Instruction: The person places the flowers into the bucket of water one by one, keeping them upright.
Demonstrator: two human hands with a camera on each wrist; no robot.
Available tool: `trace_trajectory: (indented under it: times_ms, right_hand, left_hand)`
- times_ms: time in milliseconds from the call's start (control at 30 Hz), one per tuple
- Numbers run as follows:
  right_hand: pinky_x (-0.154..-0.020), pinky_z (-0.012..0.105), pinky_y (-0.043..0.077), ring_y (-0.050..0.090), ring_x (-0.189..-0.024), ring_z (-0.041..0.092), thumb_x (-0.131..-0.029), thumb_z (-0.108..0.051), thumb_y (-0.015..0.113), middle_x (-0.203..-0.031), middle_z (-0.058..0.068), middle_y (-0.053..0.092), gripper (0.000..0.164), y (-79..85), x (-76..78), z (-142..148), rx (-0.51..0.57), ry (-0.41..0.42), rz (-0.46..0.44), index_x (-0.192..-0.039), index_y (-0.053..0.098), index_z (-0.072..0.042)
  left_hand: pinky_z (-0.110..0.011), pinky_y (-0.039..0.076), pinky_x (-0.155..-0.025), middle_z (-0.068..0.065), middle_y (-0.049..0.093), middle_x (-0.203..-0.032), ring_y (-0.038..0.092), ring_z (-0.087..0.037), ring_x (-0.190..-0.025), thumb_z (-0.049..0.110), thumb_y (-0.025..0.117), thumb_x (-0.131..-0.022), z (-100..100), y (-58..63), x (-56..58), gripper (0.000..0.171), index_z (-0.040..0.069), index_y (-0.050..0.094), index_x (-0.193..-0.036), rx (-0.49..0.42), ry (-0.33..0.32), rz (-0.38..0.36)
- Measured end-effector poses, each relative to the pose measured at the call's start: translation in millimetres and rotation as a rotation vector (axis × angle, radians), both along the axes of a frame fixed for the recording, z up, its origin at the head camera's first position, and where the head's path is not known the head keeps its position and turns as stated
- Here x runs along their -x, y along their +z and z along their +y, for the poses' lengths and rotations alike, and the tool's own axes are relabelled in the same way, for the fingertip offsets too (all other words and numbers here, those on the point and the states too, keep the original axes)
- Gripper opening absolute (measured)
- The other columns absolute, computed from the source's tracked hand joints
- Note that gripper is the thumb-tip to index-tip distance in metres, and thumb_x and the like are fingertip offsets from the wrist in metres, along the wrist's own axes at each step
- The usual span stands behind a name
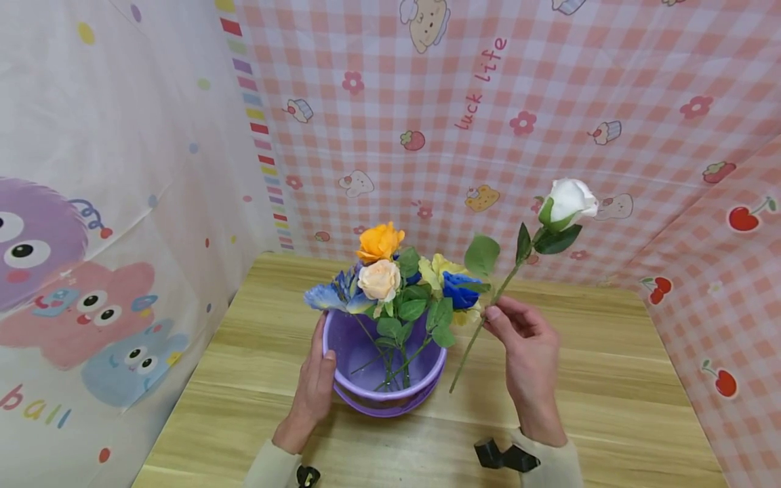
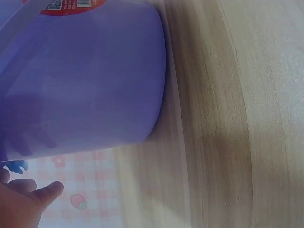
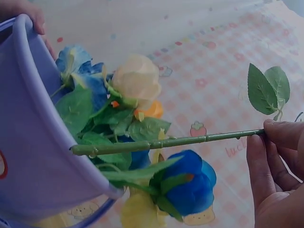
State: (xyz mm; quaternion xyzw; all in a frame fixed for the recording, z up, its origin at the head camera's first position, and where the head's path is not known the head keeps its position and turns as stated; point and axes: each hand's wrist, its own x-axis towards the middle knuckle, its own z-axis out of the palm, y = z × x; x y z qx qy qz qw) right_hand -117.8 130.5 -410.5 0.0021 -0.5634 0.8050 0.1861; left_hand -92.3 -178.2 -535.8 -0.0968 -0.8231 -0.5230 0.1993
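My right hand (image 1: 527,352) pinches the green stem of a white rose (image 1: 569,202) between thumb and fingers. The bloom points up and right. In the right wrist view the cut end of the stem (image 3: 190,141) overlaps the rim of a purple bucket (image 3: 33,71). On the bucket's left side my left hand (image 1: 314,383) holds the rim, thumb over the edge. Standing in the bucket are an orange flower (image 1: 379,242), a cream rose (image 1: 379,280), a blue rose (image 1: 460,290), a blue-and-pale flower (image 1: 335,293) and yellow petals (image 1: 432,274).
The bucket stands on a wood-grain table (image 1: 256,379). Behind it hangs a pink checked cloth (image 1: 390,102), and a white cartoon-printed cloth (image 1: 152,135) hangs at left. A black strap device (image 1: 506,455) sits at my right wrist.
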Motion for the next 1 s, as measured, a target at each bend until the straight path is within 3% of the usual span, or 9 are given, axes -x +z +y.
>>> trace_trajectory:
  times_ms: [133, 267, 500, 633, 733, 900, 1000]
  right_hand:
    - [-0.077, 0.030, 0.064, 0.073, -0.082, 0.016, -0.090, 0.014, 0.070, -0.091, 0.010, 0.074, 0.021, 4.1, 1.3, -5.4, 0.001, 0.011, 0.029, -0.110, 0.066, 0.020]
    - [-0.078, 0.031, 0.064, 0.073, -0.082, 0.016, -0.091, 0.012, 0.071, -0.093, 0.011, 0.074, 0.019, 8.2, 3.1, -10.8, -0.005, 0.013, 0.046, -0.109, 0.068, 0.017]
    - [-0.078, 0.031, 0.064, 0.073, -0.081, 0.016, -0.090, 0.013, 0.071, -0.093, 0.010, 0.074, 0.016, 11.3, 7.3, -24.3, 0.021, 0.034, 0.058, -0.106, 0.073, 0.009]
    - [-0.077, 0.030, 0.064, 0.072, -0.081, 0.015, -0.090, 0.014, 0.071, -0.093, 0.008, 0.074, 0.017, 7.9, 9.0, -33.8, 0.006, 0.056, 0.066, -0.107, 0.071, 0.010]
    - [-0.076, 0.028, 0.064, 0.071, -0.081, 0.014, -0.090, 0.013, 0.071, -0.093, 0.008, 0.073, 0.019, 4.3, 10.3, -40.0, -0.025, 0.065, 0.078, -0.108, 0.068, 0.014]
    - [-0.074, 0.028, 0.063, 0.071, -0.079, 0.013, -0.089, 0.012, 0.072, -0.092, 0.012, 0.072, 0.021, -4.2, 12.1, -47.9, -0.102, 0.076, 0.063, -0.108, 0.065, 0.018]
    - [-0.073, 0.028, 0.063, 0.072, -0.077, 0.013, -0.089, 0.012, 0.072, -0.091, 0.009, 0.072, 0.019, -10.0, 11.6, -52.4, -0.164, 0.079, 0.047, -0.107, 0.067, 0.016]
  left_hand:
    - [-0.018, 0.028, -0.115, -0.019, 0.029, -0.167, 0.037, -0.039, -0.145, 0.021, 0.032, -0.106, 0.1, 0.1, 0.0, 0.062, 0.001, 0.020, -0.164, -0.001, 0.000, -0.001]
    - [-0.019, 0.028, -0.116, -0.019, 0.029, -0.167, 0.037, -0.040, -0.145, 0.021, 0.032, -0.106, -0.3, -0.7, 0.2, 0.062, 0.002, 0.020, -0.164, -0.007, -0.005, 0.002]
    - [-0.054, 0.037, -0.114, -0.021, 0.028, -0.167, 0.038, -0.042, -0.144, 0.022, 0.032, -0.106, -0.6, -2.3, 0.6, 0.063, 0.002, 0.019, -0.164, -0.017, -0.013, 0.015]
    - [-0.061, 0.038, -0.112, -0.022, 0.028, -0.167, 0.039, -0.044, -0.144, 0.023, 0.032, -0.106, -0.5, -2.5, 1.0, 0.063, 0.002, 0.019, -0.164, -0.028, -0.020, 0.012]
    - [-0.055, 0.038, -0.114, -0.021, 0.028, -0.167, 0.039, -0.043, -0.144, 0.024, 0.032, -0.106, -0.6, -2.0, 1.0, 0.063, 0.003, 0.019, -0.165, -0.027, -0.016, 0.005]
    - [-0.025, 0.032, -0.117, -0.020, 0.028, -0.167, 0.038, -0.041, -0.145, 0.023, 0.032, -0.106, -0.6, -1.9, 0.7, 0.063, 0.003, 0.019, -0.165, -0.025, -0.014, 0.004]
    - [-0.016, 0.028, -0.115, -0.020, 0.028, -0.167, 0.037, -0.041, -0.145, 0.022, 0.032, -0.106, -0.5, -2.1, 0.8, 0.063, 0.003, 0.020, -0.164, -0.028, -0.018, 0.011]
